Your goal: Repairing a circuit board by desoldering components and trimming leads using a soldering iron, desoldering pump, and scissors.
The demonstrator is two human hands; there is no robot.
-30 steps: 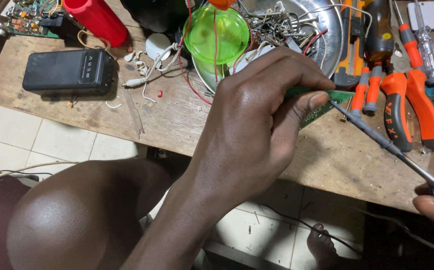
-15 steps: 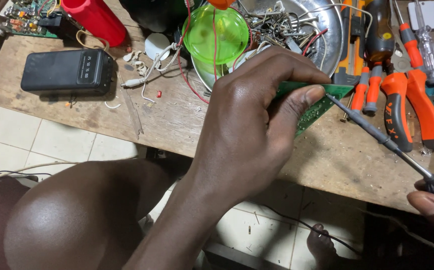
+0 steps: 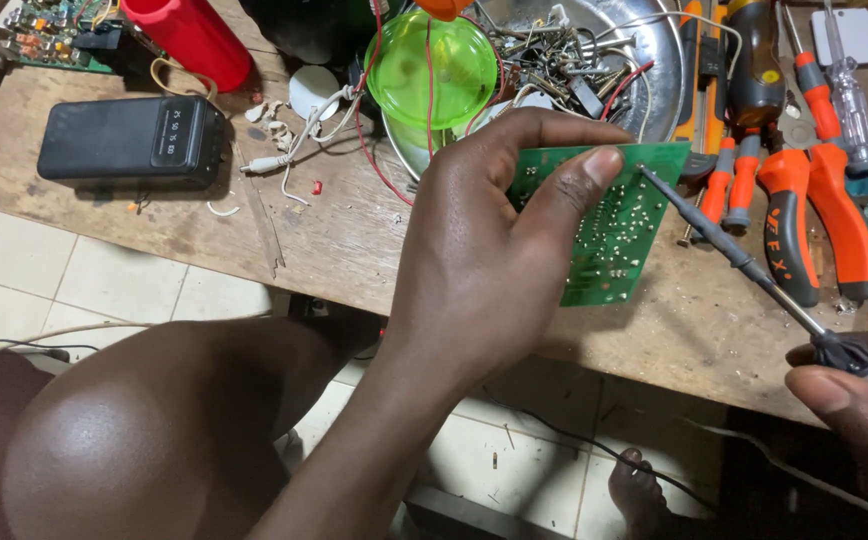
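1. Far to the left of the left hand (image 3: 484,260), a black box-shaped device (image 3: 132,140) lies flat on the wooden surface (image 3: 334,240), well apart from the work; it can be left alone.
2. The left hand is closed on the green circuit board (image 3: 609,225), thumb pressed on the solder side and fingers curled behind, holding it tilted above the surface edge. A firmer pinch near the board's edge would, I judge, keep the thumb away from heat.
3. Just beyond this hand sit a green translucent lid (image 3: 432,68) and a metal bowl (image 3: 654,70) of loose parts.
4. The soldering iron (image 3: 734,255) has its tip touching the board's upper right corner area; a steady, brief contact on 1 joint seems wise.
5. The right hand (image 3: 854,395) grips the iron's handle at the lower right, fingers closed round it.
6. Beyond the right hand lie orange-handled pliers (image 3: 814,215).
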